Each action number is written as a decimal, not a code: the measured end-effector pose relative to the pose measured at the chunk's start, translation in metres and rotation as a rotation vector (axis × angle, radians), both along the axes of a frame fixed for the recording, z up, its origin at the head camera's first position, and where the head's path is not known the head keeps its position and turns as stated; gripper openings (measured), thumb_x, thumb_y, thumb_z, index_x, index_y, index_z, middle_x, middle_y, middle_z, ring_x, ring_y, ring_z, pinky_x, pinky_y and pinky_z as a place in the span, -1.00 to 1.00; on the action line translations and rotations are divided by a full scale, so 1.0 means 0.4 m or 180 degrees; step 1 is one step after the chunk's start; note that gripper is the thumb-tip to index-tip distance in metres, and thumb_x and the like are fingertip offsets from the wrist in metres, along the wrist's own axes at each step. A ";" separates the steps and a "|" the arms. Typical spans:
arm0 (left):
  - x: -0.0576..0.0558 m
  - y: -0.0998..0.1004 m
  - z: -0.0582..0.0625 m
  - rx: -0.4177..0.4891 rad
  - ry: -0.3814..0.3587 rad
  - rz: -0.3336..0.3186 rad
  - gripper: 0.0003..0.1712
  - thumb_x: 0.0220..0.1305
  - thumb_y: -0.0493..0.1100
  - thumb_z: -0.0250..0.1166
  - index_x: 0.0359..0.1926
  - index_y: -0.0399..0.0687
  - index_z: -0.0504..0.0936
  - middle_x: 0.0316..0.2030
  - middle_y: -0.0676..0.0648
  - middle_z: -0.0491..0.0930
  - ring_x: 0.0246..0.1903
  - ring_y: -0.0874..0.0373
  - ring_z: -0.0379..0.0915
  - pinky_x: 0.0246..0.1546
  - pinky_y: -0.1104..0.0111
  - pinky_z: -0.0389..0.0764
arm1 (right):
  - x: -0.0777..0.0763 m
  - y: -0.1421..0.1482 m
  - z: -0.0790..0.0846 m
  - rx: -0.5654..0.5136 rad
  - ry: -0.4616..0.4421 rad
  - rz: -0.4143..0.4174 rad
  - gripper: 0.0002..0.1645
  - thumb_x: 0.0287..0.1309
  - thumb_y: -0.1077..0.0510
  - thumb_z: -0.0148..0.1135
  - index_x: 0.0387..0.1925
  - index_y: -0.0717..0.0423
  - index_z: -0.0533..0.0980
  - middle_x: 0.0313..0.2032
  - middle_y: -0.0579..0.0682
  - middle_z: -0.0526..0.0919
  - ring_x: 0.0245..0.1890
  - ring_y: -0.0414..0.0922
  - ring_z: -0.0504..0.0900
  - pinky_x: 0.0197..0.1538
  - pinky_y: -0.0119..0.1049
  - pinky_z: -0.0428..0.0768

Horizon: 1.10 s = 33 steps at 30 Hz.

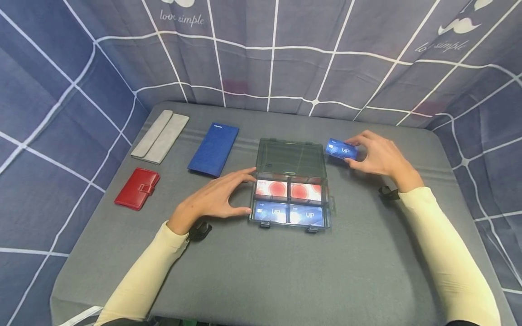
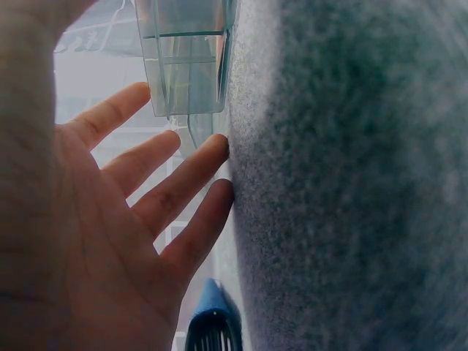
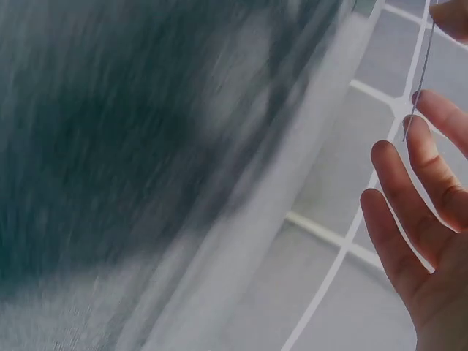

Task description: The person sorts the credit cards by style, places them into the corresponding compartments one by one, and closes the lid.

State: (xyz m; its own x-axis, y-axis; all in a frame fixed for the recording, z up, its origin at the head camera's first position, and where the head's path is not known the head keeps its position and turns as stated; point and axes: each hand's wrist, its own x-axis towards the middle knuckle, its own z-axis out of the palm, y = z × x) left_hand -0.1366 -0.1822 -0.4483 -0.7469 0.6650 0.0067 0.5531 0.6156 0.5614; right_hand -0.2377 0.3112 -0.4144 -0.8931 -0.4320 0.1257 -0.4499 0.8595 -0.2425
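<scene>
My right hand (image 1: 379, 154) pinches a blue VIP card (image 1: 340, 149) between thumb and fingers, above the table right of the box's lid. Edge-on, that card (image 3: 420, 80) looks like a thin line in the right wrist view. A dark clear plastic box (image 1: 288, 225) lies with its lid (image 1: 291, 156) folded back. Two red and white cards (image 1: 271, 188) fill its rear compartments, and blue VIP cards (image 1: 306, 215) fill the front two. At the box's left side is my left hand (image 1: 214, 194), fingers extended and thumb spread; its fingertips are at the box wall (image 2: 186, 73).
Left of the box lie a blue folder (image 1: 214, 149), a grey flap wallet (image 1: 160, 136) and a red wallet with a strap (image 1: 137, 189). Grey cloth (image 1: 285, 276) covers the table. A checked curtain (image 1: 244, 68) surrounds its back and sides.
</scene>
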 end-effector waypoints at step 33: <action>-0.001 -0.001 -0.002 -0.0023 0.0012 0.0010 -0.01 0.25 0.38 0.48 0.55 0.09 0.41 0.69 0.09 0.10 0.62 0.01 0.14 0.54 -0.13 0.27 | 0.218 -0.283 0.047 -0.0016 0.0291 0.1118 -0.36 0.06 -0.27 0.53 0.15 -0.12 0.72 -0.11 -0.11 0.67 -0.26 -0.14 0.63 -0.28 -0.10 0.63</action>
